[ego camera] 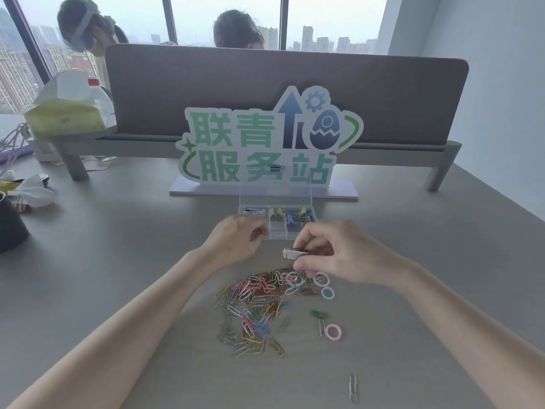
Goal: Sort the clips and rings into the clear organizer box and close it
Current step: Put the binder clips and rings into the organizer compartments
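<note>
Grey desk (118, 261) under me, and centre frame my right hand (339, 255) pinches a small white clip (295, 252) between thumb and curled fingers, held just above the heap. My left hand (236, 240) sits at the near left edge of the clear organizer box (277, 228), fingers curled with something thin and metallic poking from them — I cannot tell what. That box stands open, lid up against the green-lettered sign (265, 146), a few coloured clips already in its far compartments. Below my hands sprawls the pile of coloured paper clips (259, 305); pink and pale rings (327, 293) lie along its right side, one silver paper clip (353, 388) alone at lower right.
</note>
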Demonstrator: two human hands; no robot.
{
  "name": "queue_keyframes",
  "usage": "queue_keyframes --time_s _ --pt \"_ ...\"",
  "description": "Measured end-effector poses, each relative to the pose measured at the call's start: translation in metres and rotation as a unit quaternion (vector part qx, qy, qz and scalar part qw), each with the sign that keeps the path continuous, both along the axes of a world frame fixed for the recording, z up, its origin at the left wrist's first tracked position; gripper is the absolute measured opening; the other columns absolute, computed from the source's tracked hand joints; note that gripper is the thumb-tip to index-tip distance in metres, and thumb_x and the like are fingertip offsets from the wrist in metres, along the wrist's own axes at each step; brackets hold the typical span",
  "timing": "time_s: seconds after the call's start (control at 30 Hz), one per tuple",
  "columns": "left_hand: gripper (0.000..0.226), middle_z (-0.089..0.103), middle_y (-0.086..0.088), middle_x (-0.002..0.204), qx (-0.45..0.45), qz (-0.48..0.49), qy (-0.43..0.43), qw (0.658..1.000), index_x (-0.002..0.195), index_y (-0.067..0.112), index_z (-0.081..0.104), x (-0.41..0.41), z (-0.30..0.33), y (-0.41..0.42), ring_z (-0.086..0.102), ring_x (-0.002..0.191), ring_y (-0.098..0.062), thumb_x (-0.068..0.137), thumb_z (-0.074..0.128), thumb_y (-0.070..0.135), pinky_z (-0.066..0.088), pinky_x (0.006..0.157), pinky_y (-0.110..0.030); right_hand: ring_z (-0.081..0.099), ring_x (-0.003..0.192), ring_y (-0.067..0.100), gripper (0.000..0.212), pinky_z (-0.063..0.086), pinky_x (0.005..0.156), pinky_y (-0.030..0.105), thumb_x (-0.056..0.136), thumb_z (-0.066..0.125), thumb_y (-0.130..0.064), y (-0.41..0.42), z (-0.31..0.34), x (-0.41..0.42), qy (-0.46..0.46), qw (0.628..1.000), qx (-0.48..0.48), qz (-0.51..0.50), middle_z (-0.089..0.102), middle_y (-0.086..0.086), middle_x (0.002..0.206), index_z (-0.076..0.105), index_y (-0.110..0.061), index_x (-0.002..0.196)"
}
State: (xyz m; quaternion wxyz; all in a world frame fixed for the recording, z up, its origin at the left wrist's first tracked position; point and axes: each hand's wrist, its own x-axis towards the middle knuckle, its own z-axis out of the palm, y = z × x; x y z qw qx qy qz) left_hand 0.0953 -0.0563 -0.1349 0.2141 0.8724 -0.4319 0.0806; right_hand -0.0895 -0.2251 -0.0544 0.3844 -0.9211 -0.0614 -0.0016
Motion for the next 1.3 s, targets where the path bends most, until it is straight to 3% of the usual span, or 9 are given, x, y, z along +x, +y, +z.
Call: queue_keyframes --time_s 0.2,0.37,0.57,0.8,0.97,1.2,1.3 --pt "0.014 0.068 0.009 0.087 -0.001 -0.005 0.004 1.000 0.087 0.025 0.064 0.000 -0.001 0.000 0.063 0.080 -0.014 0.084 0.055 0.015 0.051 0.072 -0.029 0.073 0.078 0.009 0.008 0.058 0.080 0.031 0.085 0.075 -0.021 -0.015 -0.008 0.009 -0.035 0.998 0.019 -0.044 0.076 -0.008 0.082 0.070 -0.020 0.091" --pt "0.010 0.064 0.010 0.078 -0.006 -0.011 0.000 1.000 0.078 0.021 0.059 -0.002 0.001 0.000 0.060 0.072 -0.013 0.087 0.056 0.024 0.053 0.069 -0.033 0.068 0.074 0.002 0.008 0.049 0.075 0.021 0.081 0.078 -0.022 -0.039 -0.006 0.019 -0.090 0.990 0.000 -0.107 0.075 -0.012 0.079 0.074 -0.026 0.086" --pt "0.012 0.063 0.010 0.080 -0.022 -0.011 0.004 1.000 0.074 0.020 0.054 -0.003 0.002 -0.001 0.057 0.073 -0.014 0.085 0.053 0.017 0.051 0.069 -0.030 0.071 0.077 0.016 0.008 0.055 0.081 0.036 0.078 0.081 -0.022 -0.055 -0.009 0.044 -0.093 0.982 0.013 -0.161 0.075 -0.008 0.076 0.075 -0.027 0.082" --pt "0.017 0.054 0.014 0.077 -0.026 -0.019 -0.004 0.999 0.073 0.026 0.046 -0.004 0.002 0.000 0.050 0.072 -0.013 0.086 0.051 0.017 0.034 0.063 -0.024 0.070 0.067 0.008 0.013 0.053 0.071 0.023 0.080 0.078 -0.016 -0.042 -0.022 0.084 -0.059 0.986 -0.035 -0.151 0.075 -0.007 0.071 0.073 -0.028 0.078" --pt "0.019 0.056 0.012 0.077 -0.023 -0.021 -0.001 1.000 0.071 0.027 0.044 -0.003 0.003 0.001 0.050 0.072 -0.015 0.085 0.052 0.017 0.035 0.064 -0.025 0.064 0.071 0.005 0.009 0.048 0.068 0.018 0.079 0.080 -0.020 -0.038 -0.032 0.100 -0.066 0.977 -0.132 -0.157 0.072 -0.009 0.077 0.075 -0.025 0.085" --pt "0.020 0.050 0.012 0.076 -0.023 -0.024 -0.005 0.999 0.071 0.026 0.042 -0.006 0.006 0.002 0.045 0.071 -0.015 0.086 0.051 0.016 0.035 0.065 -0.026 0.064 0.073 -0.001 0.011 0.052 0.072 0.021 0.074 0.082 -0.021 -0.039 -0.036 0.101 -0.048 0.975 -0.166 -0.141 0.072 -0.013 0.075 0.075 -0.028 0.081" --pt "0.020 0.049 0.011 0.075 -0.019 -0.022 -0.003 1.000 0.071 0.025 0.043 -0.007 0.008 0.002 0.046 0.070 -0.016 0.087 0.051 0.016 0.035 0.064 -0.026 0.059 0.071 -0.002 0.005 0.045 0.067 0.017 0.077 0.080 -0.027 -0.040 -0.038 0.103 -0.066 0.970 -0.197 -0.130 0.067 -0.015 0.074 0.079 -0.027 0.081"
